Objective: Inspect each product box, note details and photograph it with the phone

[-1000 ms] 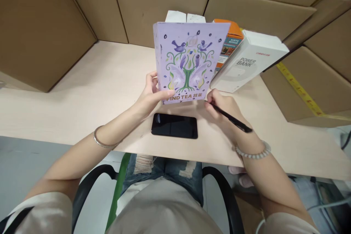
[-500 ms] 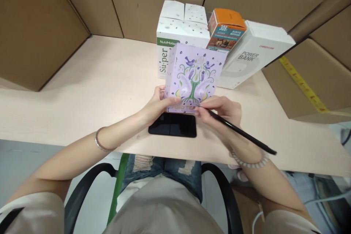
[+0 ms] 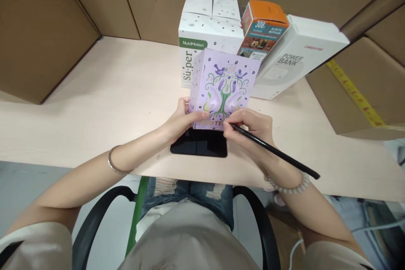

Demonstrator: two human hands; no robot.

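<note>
A lilac tea box (image 3: 232,76), printed with birds and a green tree and dotted with small dark marks, is tilted up towards me. Gripping its lower left side is my left hand (image 3: 186,118), thumb on the front face. My right hand (image 3: 249,126) pinches a long black pen (image 3: 275,150), whose tip is at the lower front of the box, near the gold lettering. Whether the tip touches the card I cannot tell. Below the box, a black phone (image 3: 199,143) lies flat on the table, its upper edge partly covered.
Behind the tea box stand a white NutriMotion box (image 3: 210,31) with similar marks, an orange-topped box (image 3: 265,25) and a leaning white power bank box (image 3: 297,57). Large cardboard boxes (image 3: 190,4) line the back and both sides of the pale table (image 3: 126,76).
The right hand and pen tip have shifted slightly left along the lower front of the tea box. My view has tilted a little; the left hand keeps its hold.
</note>
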